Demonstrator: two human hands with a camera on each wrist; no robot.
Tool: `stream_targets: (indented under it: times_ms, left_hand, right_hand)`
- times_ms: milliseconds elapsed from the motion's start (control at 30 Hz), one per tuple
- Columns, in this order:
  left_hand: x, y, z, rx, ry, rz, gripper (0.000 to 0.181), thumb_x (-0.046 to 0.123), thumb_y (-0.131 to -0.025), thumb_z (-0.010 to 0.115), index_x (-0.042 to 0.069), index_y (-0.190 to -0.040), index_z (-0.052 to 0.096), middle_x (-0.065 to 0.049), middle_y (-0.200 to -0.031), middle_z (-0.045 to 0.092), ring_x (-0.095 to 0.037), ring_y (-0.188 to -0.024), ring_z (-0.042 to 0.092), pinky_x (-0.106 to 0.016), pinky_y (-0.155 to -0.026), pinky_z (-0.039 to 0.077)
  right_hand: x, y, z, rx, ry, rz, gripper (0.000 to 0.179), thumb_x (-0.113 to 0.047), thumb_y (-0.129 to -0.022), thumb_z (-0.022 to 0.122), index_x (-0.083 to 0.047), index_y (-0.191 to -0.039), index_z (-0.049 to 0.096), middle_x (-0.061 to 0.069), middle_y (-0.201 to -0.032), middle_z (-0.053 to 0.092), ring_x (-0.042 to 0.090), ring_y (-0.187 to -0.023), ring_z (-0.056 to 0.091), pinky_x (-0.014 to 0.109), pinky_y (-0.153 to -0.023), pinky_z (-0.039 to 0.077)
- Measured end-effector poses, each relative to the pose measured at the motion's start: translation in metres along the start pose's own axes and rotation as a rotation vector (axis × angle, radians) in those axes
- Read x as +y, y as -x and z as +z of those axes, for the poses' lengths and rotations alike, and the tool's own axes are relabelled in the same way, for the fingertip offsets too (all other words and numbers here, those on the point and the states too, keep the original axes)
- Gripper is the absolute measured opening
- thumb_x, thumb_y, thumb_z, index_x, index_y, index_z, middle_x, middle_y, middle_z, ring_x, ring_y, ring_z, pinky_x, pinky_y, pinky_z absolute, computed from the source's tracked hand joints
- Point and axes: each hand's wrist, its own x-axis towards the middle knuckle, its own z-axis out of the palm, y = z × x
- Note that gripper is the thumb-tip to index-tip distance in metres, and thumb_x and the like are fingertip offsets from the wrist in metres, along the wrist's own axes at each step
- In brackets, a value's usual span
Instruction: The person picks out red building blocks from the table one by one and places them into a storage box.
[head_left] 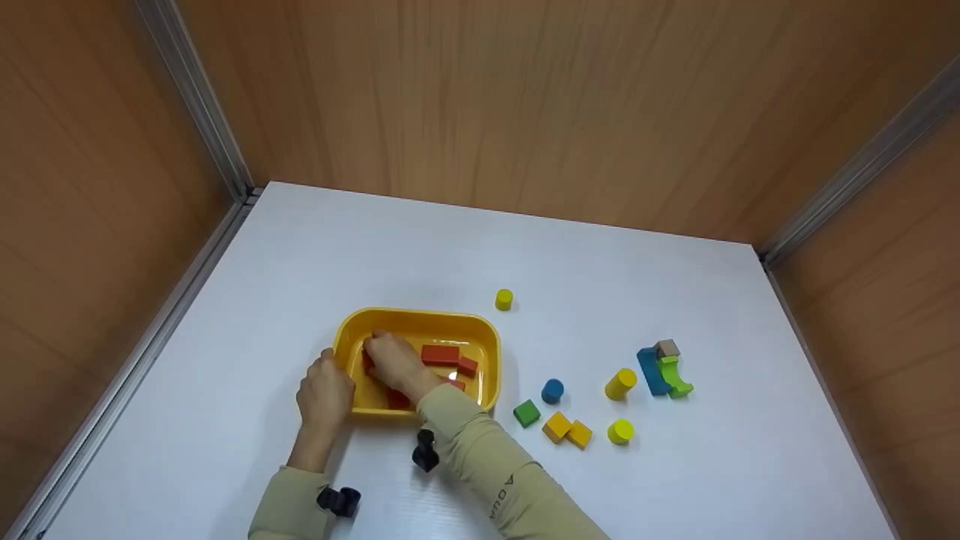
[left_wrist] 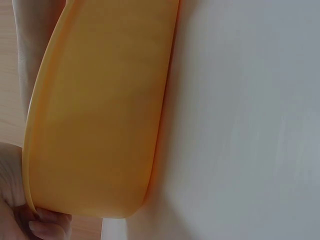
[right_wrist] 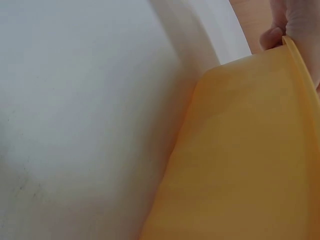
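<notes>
A yellow plastic tub [head_left: 420, 316] stands on the white table with several red blocks [head_left: 440, 355] inside. My left hand [head_left: 325, 394] grips the tub's left rim; the left wrist view shows its thumb and fingers [left_wrist: 47, 227] round the edge. Reaching over the front wall into the tub, my right hand [head_left: 394, 362] has its fingers curled at a red block [head_left: 367, 362] by the left end. Fingers and sleeve partly cover this block and others. The right wrist view shows the tub's outer wall [right_wrist: 245, 150] and my left hand at the rim, not my right fingers.
Right of the tub lie a blue cylinder [head_left: 553, 391], a green block [head_left: 526, 413], orange blocks [head_left: 557, 427] and yellow cylinders [head_left: 621, 384]. Another yellow cylinder [head_left: 504, 300] stands behind. Farther right sit blue [head_left: 652, 371], lime-green [head_left: 674, 377] and tan blocks [head_left: 667, 348]. Wooden walls [head_left: 495, 105] enclose the table.
</notes>
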Motion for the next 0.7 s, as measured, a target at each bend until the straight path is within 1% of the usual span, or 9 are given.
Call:
stream_targets:
  times_ms: [167, 267, 400, 500, 600, 700]
  left_hand:
    - [0.001, 0.0, -0.001, -0.005, -0.003, 0.002, 0.03, -0.005, -0.078, 0.048, -0.016, -0.107, 0.047, -0.026, -0.082, 0.055, -0.03, -0.059, 0.056, -0.042, -0.049, 0.047]
    - [0.001, 0.0, -0.001, -0.007, -0.007, -0.004, 0.032, -0.005, -0.078, 0.048, -0.016, -0.108, 0.047, -0.028, -0.083, 0.056, -0.032, -0.06, 0.057, -0.043, -0.051, 0.047]
    - [0.002, -0.001, -0.001, -0.022, -0.009, -0.02, 0.031, -0.004, -0.078, 0.049, -0.016, -0.108, 0.047, -0.027, -0.084, 0.056, -0.03, -0.06, 0.056, -0.043, -0.052, 0.048]
    - [0.003, -0.001, -0.002, -0.033, -0.011, -0.028, 0.032, -0.004, -0.079, 0.049, -0.016, -0.108, 0.046, -0.028, -0.085, 0.056, -0.03, -0.06, 0.056, -0.044, -0.053, 0.048]
    - [0.002, -0.002, -0.003, -0.031, -0.013, -0.027, 0.033, -0.004, -0.079, 0.049, -0.016, -0.109, 0.046, -0.028, -0.085, 0.056, -0.033, -0.062, 0.057, -0.046, -0.053, 0.047]
    - [0.002, -0.002, -0.003, -0.038, -0.006, -0.03, 0.034, -0.004, -0.078, 0.049, -0.016, -0.11, 0.045, -0.029, -0.087, 0.055, -0.036, -0.065, 0.057, -0.047, -0.054, 0.047]
  right_hand:
    - [0.0, 0.001, -0.001, -0.012, -0.02, 0.008, 0.017, -0.014, -0.08, 0.065, -0.008, -0.095, 0.062, 0.003, -0.089, 0.055, 0.011, -0.073, 0.053, 0.017, -0.07, 0.044]
    - [-0.001, 0.002, -0.005, -0.03, -0.02, 0.022, 0.025, -0.017, -0.079, 0.066, -0.008, -0.101, 0.06, 0.003, -0.093, 0.054, 0.012, -0.077, 0.052, 0.018, -0.074, 0.043]
    - [0.0, 0.005, -0.012, -0.037, -0.002, 0.035, 0.037, -0.025, -0.078, 0.067, -0.009, -0.11, 0.056, 0.003, -0.096, 0.052, 0.012, -0.081, 0.049, 0.018, -0.077, 0.043]
    - [0.001, 0.008, -0.018, 0.0, -0.01, 0.028, 0.042, -0.031, -0.079, 0.065, -0.008, -0.113, 0.056, 0.003, -0.096, 0.052, 0.012, -0.083, 0.049, 0.018, -0.078, 0.043]
    - [0.003, 0.013, -0.025, 0.047, -0.07, 0.039, 0.043, -0.033, -0.08, 0.063, -0.008, -0.114, 0.057, 0.004, -0.099, 0.054, 0.012, -0.087, 0.05, 0.018, -0.081, 0.042]
    - [0.006, 0.02, -0.033, 0.103, -0.132, 0.052, 0.038, -0.03, -0.082, 0.062, -0.007, -0.112, 0.059, 0.004, -0.102, 0.056, 0.012, -0.09, 0.053, 0.018, -0.083, 0.042]
